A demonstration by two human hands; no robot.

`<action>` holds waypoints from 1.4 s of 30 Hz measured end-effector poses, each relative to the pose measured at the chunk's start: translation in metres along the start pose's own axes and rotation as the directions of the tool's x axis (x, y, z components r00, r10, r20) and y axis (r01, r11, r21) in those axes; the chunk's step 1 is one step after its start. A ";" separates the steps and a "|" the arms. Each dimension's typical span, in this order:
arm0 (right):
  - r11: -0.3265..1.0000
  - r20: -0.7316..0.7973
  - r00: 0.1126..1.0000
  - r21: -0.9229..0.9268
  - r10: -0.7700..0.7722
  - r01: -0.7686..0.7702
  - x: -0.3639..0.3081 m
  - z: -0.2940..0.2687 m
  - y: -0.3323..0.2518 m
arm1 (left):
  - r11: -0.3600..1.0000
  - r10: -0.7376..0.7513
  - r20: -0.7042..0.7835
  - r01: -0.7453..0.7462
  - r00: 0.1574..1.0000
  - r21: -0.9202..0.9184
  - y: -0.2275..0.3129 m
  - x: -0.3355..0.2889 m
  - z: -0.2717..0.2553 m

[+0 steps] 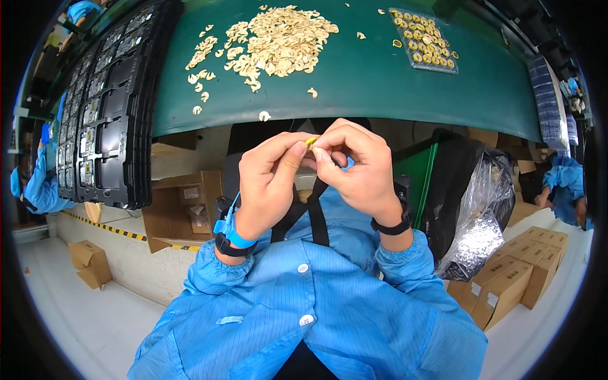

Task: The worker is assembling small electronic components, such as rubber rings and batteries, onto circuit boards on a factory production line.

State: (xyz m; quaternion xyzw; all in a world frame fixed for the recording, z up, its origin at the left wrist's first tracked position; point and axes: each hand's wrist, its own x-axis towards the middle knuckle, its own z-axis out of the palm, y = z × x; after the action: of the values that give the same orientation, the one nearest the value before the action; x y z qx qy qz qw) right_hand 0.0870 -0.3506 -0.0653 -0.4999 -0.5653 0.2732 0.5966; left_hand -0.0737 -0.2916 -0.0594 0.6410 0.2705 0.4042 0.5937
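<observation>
My left hand (271,174) is closed in a pinch, with a small yellow round part (311,142) between thumb and fingertips, in front of the table's near edge. Pressed close against it, my right hand (358,166) also pinches at the part's edge. Its fingers hide whatever sits between them. Beyond my hands, a big pile of cream crescent-shaped pieces (282,41) lies on the green tabletop (361,88), with several strays around it. At the far right, a clear tray (425,68) holds many yellow ring-shaped parts, and one more yellow ring (397,44) rests beside it.
Tall stacked black trays (130,107) stand on the table's left. Under it sits an open cardboard box (183,209). A black bag with clear plastic (472,209) hangs to the right, near closed cartons (506,278). People in blue (44,174) work at both sides.
</observation>
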 end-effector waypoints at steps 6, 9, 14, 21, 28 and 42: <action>0.971 0.053 0.989 0.194 0.135 -0.143 0.001 0.000 0.003 | 0.993 -0.056 -0.050 0.050 0.997 -0.109 -0.001 0.000 -0.002; 0.910 0.034 0.976 0.357 0.213 -0.211 0.011 -0.005 0.003 | 0.982 -0.078 -0.101 0.059 0.992 -0.182 -0.006 0.003 -0.007; 0.991 -0.149 0.980 0.041 0.130 -0.126 0.085 -0.015 0.034 | 0.988 -0.115 -0.246 0.085 0.962 -0.129 -0.008 0.007 -0.024; 0.970 0.009 0.984 -0.167 -0.176 0.175 0.107 0.000 0.043 | 0.979 -0.157 -0.276 0.113 0.948 -0.170 -0.004 0.012 -0.031; 0.969 0.108 0.975 -0.128 -0.196 0.209 0.052 0.012 0.014 | 0.988 -0.134 -0.253 0.110 0.958 -0.106 -0.001 0.016 -0.018; 0.994 0.057 0.993 -0.011 -0.108 0.109 0.037 0.008 0.006 | 0.981 -0.161 -0.207 0.134 0.965 -0.138 0.016 0.003 -0.023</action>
State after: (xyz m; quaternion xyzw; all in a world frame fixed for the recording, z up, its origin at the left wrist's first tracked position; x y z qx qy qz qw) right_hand 0.0892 -0.3133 -0.0572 -0.4649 -0.6101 0.2504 0.5908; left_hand -0.0937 -0.2792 -0.0445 0.5333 0.3556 0.4423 0.6273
